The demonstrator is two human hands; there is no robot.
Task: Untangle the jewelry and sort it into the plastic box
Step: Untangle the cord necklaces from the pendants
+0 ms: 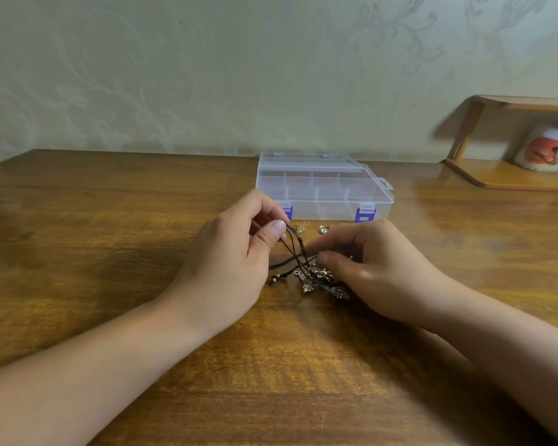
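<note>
Two bare forearms reach in from the near edge over a wooden bench (110, 236). Between the hands lies one tangle of jewelry: black cords (295, 252) and bronze-coloured metal charms (319, 281). The left hand (232, 262) pinches the cords between thumb and fingers, lifting them so they run up and to the left from the charms, which rest on the bench. The right hand (374, 268) has its fingers curled over the charm end, thumb and forefinger pinching there. Just beyond, two small gold pieces lie apart on the bench: a fine gold chain (301, 226) and a gold ring (323, 229). Farther back sits one clear plastic box (322, 188), lid shut, two blue clasps facing the person, its long side running left to right; its compartments look empty.
</note>
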